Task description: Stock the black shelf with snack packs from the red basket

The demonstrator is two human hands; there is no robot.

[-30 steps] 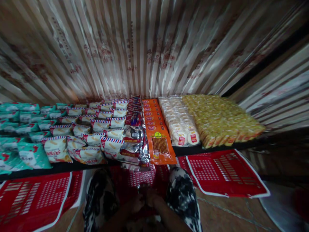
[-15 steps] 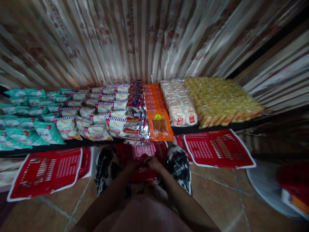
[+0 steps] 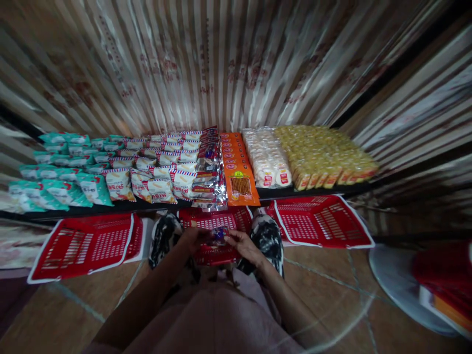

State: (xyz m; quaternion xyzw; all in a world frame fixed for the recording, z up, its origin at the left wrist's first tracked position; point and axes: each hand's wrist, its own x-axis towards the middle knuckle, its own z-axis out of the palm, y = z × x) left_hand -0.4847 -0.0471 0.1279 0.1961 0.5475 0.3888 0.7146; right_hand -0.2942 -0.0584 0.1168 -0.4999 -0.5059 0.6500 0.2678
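Both my hands meet low in the middle, over a red plastic basket (image 3: 216, 223) that sits between my knees. My left hand (image 3: 194, 239) and my right hand (image 3: 244, 245) together hold a small shiny packet (image 3: 220, 235) by its ends. Just beyond the basket a low black shelf (image 3: 110, 209) carries rows of snack bags: teal bags (image 3: 55, 189) at the left, red-and-blue striped bags (image 3: 158, 167), silver-and-dark bags (image 3: 208, 174), an orange pack (image 3: 239, 184), white rice-cracker packs (image 3: 267, 162) and yellow packs (image 3: 324, 157).
Two more red baskets lie on the tiled floor, one at the left (image 3: 86, 246) and one at the right (image 3: 319, 221). A striped curtain (image 3: 221, 64) hangs behind the shelf. A round pale base (image 3: 401, 280) and a red object (image 3: 446, 275) are at the far right.
The view has pulled back and tilted down, so the shelf looks farther away. My hands rose out of the basket between my knees and a small packet now shows between them.
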